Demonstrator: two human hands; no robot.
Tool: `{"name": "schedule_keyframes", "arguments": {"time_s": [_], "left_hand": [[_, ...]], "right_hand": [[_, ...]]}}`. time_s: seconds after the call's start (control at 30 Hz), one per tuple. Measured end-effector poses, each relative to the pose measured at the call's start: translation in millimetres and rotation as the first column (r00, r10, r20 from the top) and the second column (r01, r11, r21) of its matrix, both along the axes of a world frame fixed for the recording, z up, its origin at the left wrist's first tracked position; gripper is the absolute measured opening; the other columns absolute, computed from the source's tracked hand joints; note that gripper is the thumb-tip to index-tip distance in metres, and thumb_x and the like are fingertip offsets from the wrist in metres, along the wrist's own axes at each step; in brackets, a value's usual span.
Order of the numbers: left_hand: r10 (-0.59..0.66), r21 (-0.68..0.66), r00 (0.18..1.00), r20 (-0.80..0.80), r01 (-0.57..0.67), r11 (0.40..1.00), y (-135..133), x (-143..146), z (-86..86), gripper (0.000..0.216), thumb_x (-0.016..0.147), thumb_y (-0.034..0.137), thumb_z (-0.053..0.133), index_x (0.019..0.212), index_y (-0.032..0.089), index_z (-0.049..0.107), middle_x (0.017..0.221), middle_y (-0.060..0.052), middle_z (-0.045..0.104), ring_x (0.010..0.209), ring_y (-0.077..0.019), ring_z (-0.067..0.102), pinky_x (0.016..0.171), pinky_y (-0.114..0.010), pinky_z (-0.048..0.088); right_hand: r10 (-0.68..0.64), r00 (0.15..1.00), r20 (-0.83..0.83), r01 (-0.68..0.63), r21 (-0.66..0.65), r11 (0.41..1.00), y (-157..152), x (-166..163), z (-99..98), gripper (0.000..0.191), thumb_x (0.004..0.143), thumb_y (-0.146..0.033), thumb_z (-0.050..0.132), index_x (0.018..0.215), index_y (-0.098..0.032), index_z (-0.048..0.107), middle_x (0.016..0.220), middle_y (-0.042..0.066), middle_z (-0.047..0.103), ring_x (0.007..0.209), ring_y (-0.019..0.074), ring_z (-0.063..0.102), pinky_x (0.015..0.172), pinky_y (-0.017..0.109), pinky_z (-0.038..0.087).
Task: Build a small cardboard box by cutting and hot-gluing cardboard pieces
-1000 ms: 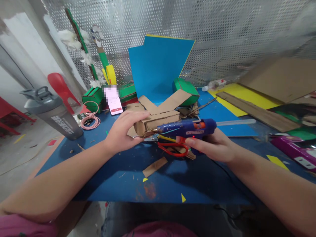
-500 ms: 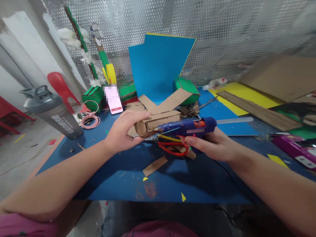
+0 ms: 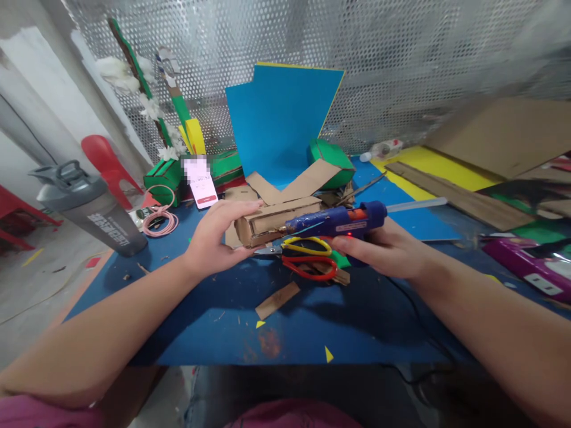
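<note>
My left hand [image 3: 218, 235] grips the left end of a brown cardboard box-like piece [image 3: 279, 219], thumb below and fingers on top. My right hand [image 3: 379, 246] is wrapped round a blue hot glue gun [image 3: 339, 223], whose small red light is lit. The gun's nozzle points left, at the front side of the cardboard piece; whether it touches is hard to tell. A clear glue stick [image 3: 417, 205] juts from the gun's back end. Below the piece lie scissors [image 3: 310, 270] with red and yellow handles. A flat cardboard scrap [image 3: 277, 300] rests in front of them.
A grey shaker bottle [image 3: 96, 208] stands at the left, near a coiled pink cable [image 3: 161, 221] and a phone [image 3: 201, 187]. Blue board [image 3: 285, 119] leans on the mesh behind. A green box [image 3: 332, 161], cardboard strips [image 3: 459, 193] and a purple power strip [image 3: 526, 267] are around.
The glue gun has shifted slightly up and left with my right hand. More of the scissors, with the yellow handle, now shows. My left hand still holds the cardboard piece.
</note>
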State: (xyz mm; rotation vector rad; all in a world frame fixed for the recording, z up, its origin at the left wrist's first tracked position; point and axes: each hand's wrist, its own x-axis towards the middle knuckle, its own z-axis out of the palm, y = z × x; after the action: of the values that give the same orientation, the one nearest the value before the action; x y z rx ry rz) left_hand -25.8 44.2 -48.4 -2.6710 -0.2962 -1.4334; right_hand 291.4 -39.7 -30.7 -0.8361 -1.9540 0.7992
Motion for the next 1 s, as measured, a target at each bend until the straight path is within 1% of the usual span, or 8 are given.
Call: {"name": "schedule_keyframes", "arguments": {"time_s": [0.13,0.3,0.4,0.5,0.6,0.8,0.87,1.0], "left_hand": [[-0.009,-0.014,1.0,0.018,0.01,1.0,0.3,-0.4,-0.5,0.068,0.093,0.047,0.089,0.153,0.029,0.061,0.138,-0.013,0.082,0.122,-0.0287,0.081,0.1,-0.045,0.065],[-0.007,-0.026,0.999,0.038,0.008,1.0,1.0,-1.6,0.2,0.073,0.089,0.046,0.094,0.153,0.029,0.062,0.138,-0.014,0.081,0.122,-0.0301,0.08,0.102,-0.047,0.064],[-0.014,-0.017,0.999,0.033,0.015,1.0,1.7,-1.8,0.8,0.073,0.089,0.044,0.094,0.153,0.03,0.061,0.138,-0.013,0.082,0.121,-0.0299,0.081,0.1,-0.046,0.065],[-0.023,-0.003,0.999,0.028,0.024,1.0,3.3,-2.1,0.6,0.07,0.091,0.045,0.091,0.153,0.03,0.061,0.137,-0.013,0.082,0.12,-0.029,0.081,0.099,-0.045,0.064],[-0.03,0.01,1.0,0.0,0.03,0.999,5.7,-3.0,0.5,0.066,0.094,0.045,0.086,0.153,0.032,0.06,0.139,-0.012,0.082,0.121,-0.0284,0.081,0.098,-0.046,0.064],[-0.057,0.06,0.998,0.003,0.057,0.997,6.8,-3.2,4.1,0.059,0.096,0.039,0.083,0.151,0.032,0.062,0.137,-0.011,0.083,0.12,-0.0268,0.082,0.095,-0.044,0.065],[-0.051,0.069,0.999,-0.001,0.051,0.996,6.7,-3.4,5.9,0.062,0.094,0.038,0.085,0.151,0.033,0.062,0.136,-0.011,0.083,0.12,-0.0268,0.082,0.094,-0.044,0.065],[-0.066,0.077,0.998,0.0,0.066,0.995,8.2,-4.6,8.1,0.064,0.093,0.039,0.086,0.152,0.033,0.062,0.137,-0.011,0.083,0.119,-0.0263,0.083,0.093,-0.044,0.066]], "right_hand": [[-0.011,1.0,0.012,0.01,0.054,0.998,2.6,1.7,5.0,0.018,0.097,-0.046,0.076,0.092,-0.028,0.08,0.08,0.003,0.076,0.084,0.0258,0.077,0.087,0.04,0.07],[-0.048,0.998,0.041,0.042,0.123,0.992,6.8,6.4,7.5,0.024,0.097,-0.044,0.073,0.088,-0.022,0.072,0.073,0.001,0.069,0.067,0.0177,0.065,0.063,0.029,0.06],[-0.058,0.996,0.062,0.052,0.095,0.994,7.7,9.9,7.9,0.023,0.095,-0.044,0.073,0.088,-0.022,0.071,0.074,0.002,0.069,0.065,0.0167,0.062,0.057,0.027,0.055],[-0.044,0.995,0.093,0.042,0.025,0.999,7.4,13.4,9.3,0.029,0.096,-0.05,0.073,0.088,-0.023,0.073,0.072,0.002,0.068,0.063,0.0178,0.061,0.052,0.027,0.052],[-0.011,0.994,0.104,0.012,-0.003,1.0,6.6,14.5,12.7,0.031,0.097,-0.053,0.073,0.088,-0.023,0.074,0.074,0.002,0.069,0.064,0.0178,0.061,0.054,0.028,0.054],[0.004,0.994,0.11,-0.01,0.057,0.998,6.8,14.3,15.9,0.03,0.099,-0.05,0.072,0.088,-0.022,0.074,0.073,0.002,0.07,0.066,0.0184,0.064,0.071,0.032,0.063],[-0.006,0.993,0.12,0.001,0.042,0.999,8.1,17.2,13.9,0.031,0.098,-0.051,0.073,0.093,-0.021,0.076,0.076,0.003,0.073,0.069,0.02,0.066,0.071,0.033,0.064],[-0.036,0.984,0.173,0.039,-0.015,0.999,10.6,26.4,9.9,0.038,0.1,-0.055,0.072,0.098,-0.018,0.078,0.08,0.007,0.074,0.072,0.022,0.066,0.063,0.032,0.06]]}}
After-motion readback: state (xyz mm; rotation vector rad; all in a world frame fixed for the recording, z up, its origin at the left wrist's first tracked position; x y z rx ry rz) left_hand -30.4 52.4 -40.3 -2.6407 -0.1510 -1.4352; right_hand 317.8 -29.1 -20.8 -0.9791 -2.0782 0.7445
